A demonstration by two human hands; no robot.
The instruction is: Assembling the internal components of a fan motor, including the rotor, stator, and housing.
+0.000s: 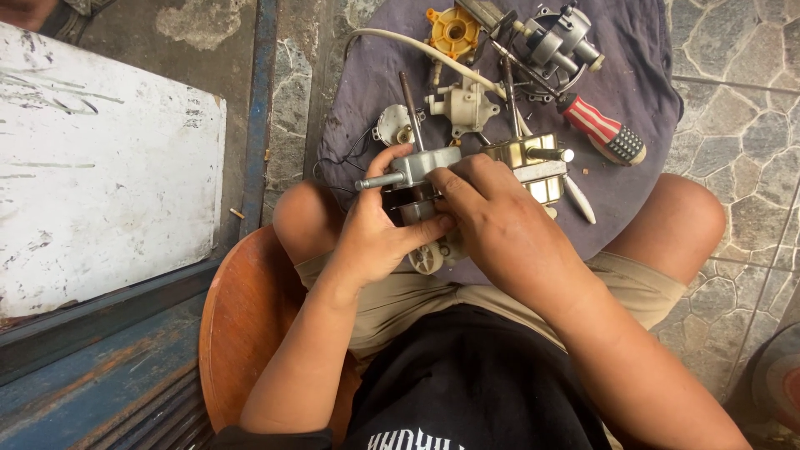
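Grey cloth underneath; left hand, right hand grip clamped around motor.

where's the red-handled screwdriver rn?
Head view, upper right: the red-handled screwdriver lies on the purple cloth, just right of the motor that both hands hold, below the grey metal part.

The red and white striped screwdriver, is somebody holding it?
No. The red and white striped screwdriver lies on the purple cloth, apart from both hands.

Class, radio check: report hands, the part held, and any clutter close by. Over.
Left hand and right hand both grip the motor. Screwdriver and loose parts on the cloth beyond.
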